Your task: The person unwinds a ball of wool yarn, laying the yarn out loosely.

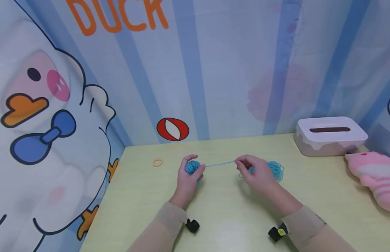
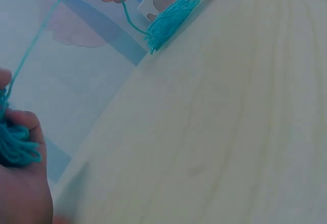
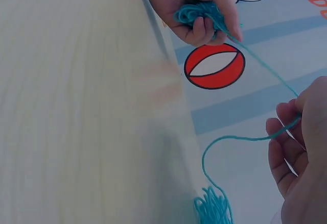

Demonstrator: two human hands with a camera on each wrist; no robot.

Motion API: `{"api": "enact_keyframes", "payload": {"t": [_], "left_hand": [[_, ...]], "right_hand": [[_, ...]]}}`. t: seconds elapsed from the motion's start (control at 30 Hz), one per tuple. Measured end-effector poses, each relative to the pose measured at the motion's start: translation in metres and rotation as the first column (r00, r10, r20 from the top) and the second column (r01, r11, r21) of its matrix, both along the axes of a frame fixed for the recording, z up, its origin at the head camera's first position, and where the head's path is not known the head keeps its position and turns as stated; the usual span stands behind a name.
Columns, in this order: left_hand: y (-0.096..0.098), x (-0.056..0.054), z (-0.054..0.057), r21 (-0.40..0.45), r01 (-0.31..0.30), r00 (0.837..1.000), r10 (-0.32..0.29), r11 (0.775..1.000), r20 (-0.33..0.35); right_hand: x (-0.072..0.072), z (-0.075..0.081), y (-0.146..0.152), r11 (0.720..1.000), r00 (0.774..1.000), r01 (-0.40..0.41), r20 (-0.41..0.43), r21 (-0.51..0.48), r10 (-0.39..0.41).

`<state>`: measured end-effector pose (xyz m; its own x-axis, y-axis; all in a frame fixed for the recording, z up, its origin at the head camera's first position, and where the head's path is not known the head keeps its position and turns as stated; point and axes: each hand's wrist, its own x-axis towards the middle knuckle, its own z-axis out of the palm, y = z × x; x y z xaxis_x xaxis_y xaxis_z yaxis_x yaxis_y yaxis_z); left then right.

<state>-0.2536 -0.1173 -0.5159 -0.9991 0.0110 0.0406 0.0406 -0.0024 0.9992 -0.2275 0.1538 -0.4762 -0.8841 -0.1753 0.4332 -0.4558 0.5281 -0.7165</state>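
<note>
My left hand [image 1: 189, 178] grips a small wound ball of blue-green yarn [image 1: 193, 167], fingers and thumb curled about it. From the ball a single strand [image 1: 220, 163] runs taut to my right hand [image 1: 257, 175], which pinches it between thumb and fingertips. Past the right hand the strand hangs in a slack curve, seen in the right wrist view, down to a loose looped skein [image 3: 212, 207] of the same yarn. In the head view that skein lies on the table just behind the right hand, partly hidden by it.
A beige ring [image 1: 158, 162] lies on the table [image 1: 135, 203] left of the left hand. At the back right stands a tissue box [image 1: 332, 136], with a pink striped plush toy [image 1: 376, 178] in front of it. A printed duck curtain [image 1: 226, 70] hangs behind the table.
</note>
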Motion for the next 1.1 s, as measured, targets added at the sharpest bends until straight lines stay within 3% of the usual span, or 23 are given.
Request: {"api": "enact_keyframes", "payload": {"t": [0.17,0.27,0.37,0.67,0.83,1.1], "left_hand": [[0.001,-0.001,-0.001,0.126,0.036,0.999,-0.032,0.991,-0.032],[0.002,-0.001,-0.002,0.218,0.069,0.996,-0.057,0.973,-0.061],[0.002,-0.001,-0.002,0.258,0.075,0.996,-0.059,0.963,-0.070],[0.002,-0.002,-0.001,0.145,0.006,0.999,0.000,0.989,-0.036],[0.002,-0.003,-0.001,0.117,-0.024,0.999,0.028,0.993,-0.035],[0.002,-0.003,-0.001,0.073,-0.055,0.997,0.059,0.996,-0.054]], "right_hand": [[0.000,0.004,0.023,0.996,0.993,0.087,-0.073,-0.036,-0.090],[0.000,0.004,0.039,0.987,0.986,0.151,-0.066,-0.053,-0.155],[0.000,0.001,0.053,0.977,0.977,0.206,-0.042,-0.056,-0.209],[0.009,-0.005,0.086,0.949,0.949,0.312,0.046,0.034,-0.313],[0.010,-0.007,0.098,0.926,0.926,0.366,0.065,0.090,-0.372],[0.007,-0.011,0.109,0.910,0.902,0.367,0.163,0.195,-0.399]]}}
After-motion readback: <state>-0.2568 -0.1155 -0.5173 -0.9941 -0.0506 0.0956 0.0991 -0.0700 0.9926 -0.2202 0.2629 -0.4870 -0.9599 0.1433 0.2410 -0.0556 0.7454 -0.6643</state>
